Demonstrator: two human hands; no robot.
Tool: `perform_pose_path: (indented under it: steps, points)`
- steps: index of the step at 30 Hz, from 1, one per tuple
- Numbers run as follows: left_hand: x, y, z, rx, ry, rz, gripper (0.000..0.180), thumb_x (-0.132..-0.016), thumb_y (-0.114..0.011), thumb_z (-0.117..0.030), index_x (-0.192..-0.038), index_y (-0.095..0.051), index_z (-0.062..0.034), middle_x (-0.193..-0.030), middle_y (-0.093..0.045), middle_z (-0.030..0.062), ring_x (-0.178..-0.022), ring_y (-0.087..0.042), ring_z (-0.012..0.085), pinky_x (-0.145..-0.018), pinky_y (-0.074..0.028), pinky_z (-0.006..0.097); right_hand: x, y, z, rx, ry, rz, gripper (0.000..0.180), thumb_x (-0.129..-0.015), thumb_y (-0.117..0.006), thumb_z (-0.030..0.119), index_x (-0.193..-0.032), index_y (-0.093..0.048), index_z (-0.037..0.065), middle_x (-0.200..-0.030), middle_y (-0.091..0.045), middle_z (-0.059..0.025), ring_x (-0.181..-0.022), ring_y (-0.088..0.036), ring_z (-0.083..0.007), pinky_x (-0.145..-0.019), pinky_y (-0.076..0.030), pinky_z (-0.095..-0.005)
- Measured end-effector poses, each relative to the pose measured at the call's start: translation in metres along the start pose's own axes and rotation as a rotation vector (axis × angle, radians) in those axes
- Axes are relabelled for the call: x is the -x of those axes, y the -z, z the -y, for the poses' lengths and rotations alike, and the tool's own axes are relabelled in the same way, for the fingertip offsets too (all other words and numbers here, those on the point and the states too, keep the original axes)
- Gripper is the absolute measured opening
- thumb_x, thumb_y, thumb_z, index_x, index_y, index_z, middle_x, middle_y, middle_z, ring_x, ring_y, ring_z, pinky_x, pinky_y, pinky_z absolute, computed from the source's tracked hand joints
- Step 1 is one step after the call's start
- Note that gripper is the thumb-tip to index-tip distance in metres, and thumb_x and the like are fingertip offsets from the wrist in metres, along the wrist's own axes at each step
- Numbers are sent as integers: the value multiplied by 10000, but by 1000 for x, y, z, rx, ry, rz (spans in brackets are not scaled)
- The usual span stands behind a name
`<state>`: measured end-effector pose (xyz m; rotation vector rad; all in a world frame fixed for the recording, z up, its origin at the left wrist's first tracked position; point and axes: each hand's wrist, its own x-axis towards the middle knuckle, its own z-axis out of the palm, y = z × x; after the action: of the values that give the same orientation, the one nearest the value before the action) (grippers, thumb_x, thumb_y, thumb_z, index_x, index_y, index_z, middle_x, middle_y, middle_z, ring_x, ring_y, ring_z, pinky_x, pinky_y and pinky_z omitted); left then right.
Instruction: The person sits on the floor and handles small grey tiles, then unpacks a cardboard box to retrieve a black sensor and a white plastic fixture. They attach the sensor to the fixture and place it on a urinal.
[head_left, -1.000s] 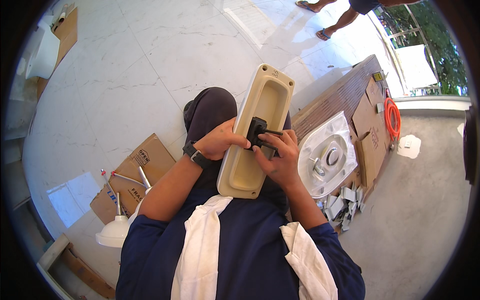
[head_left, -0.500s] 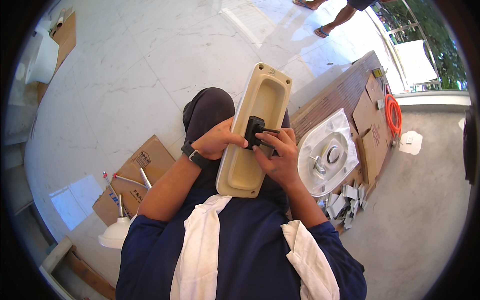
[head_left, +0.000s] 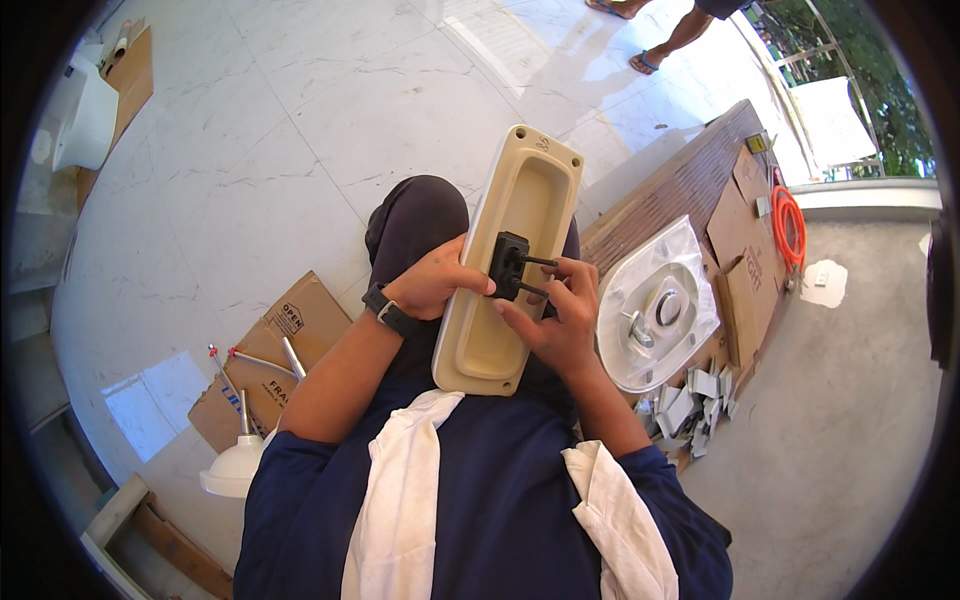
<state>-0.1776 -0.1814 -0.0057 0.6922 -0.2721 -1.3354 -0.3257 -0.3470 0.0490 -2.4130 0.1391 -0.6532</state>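
Upside down across my lap lies a cream ceramic toilet tank lid (head_left: 535, 205), its hollow underside facing up. A black flush button unit (head_left: 508, 266) sits partway along the hollow, and two thin black rods stick out of it to the right. My left hand (head_left: 437, 283) grips the lid's left edge, with its thumb tip against the black unit. Beside the rods is my right hand (head_left: 562, 318). Its bent fingers are at the rod ends, while its thumb stays apart from them, below the unit.
To my right, a plastic-wrapped white basin-like piece (head_left: 655, 310) with metal fittings lies by flattened cardboard (head_left: 742, 310), grey scraps (head_left: 692, 408) and an orange hose (head_left: 789, 228). At left are an opened carton (head_left: 312, 312) and a white domed fixture (head_left: 232, 468). Another person's legs (head_left: 680, 40) stand far off.
My right fingers have drawn back from the black unit toward the rod ends, and the thumb has come off it, leaving more of the unit visible. My left hand and the lid stay put.
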Motion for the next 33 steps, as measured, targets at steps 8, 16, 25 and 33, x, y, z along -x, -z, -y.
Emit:
perform_pose_path:
  steps: [8, 16, 25, 33]
  points:
    - [-1, 1, 0, -22, 12, -6, 845, -820, -714, -44, -1596, -380, -28, -1429, -608, 128, -1303, -621, 249, -1122, -525, 425, 16, 1, -2, -58, -78, 21, 281, -736, -904, 247, -818, -759, 21, -1427, -567, -258, -1376, -481, -445, -1137, -413, -534]
    - [0, 0, -1, -35, 30, -24, 826, -831, -725, -58, -1585, -391, -21, -1420, -614, 133, -1286, -632, 251, -1105, -538, 435, 19, 4, 2, -16, -79, 20, 202, -738, -880, 178, -787, -749, 32, -1427, -580, -240, -1401, -458, -459, -1153, -402, -531]
    - [0, 0, -2, -47, 31, -19, 832, -830, -753, -79, -1579, -396, -14, -1418, -617, 129, -1282, -637, 252, -1101, -541, 431, 16, 6, 2, 0, -70, 23, 201, -731, -872, 166, -830, -750, 41, -1401, -592, -220, -1382, -461, -459, -1132, -410, -544]
    - [0, -6, -5, 3, 14, 10, 828, -826, -743, -62, -1575, -396, -7, -1412, -627, 142, -1280, -648, 266, -1103, -549, 441, 10, -1, 4, 97, -66, 35, 222, -735, -877, 194, -841, -748, 47, -1432, -582, -222, -1370, -477, -462, -1131, -412, -542]
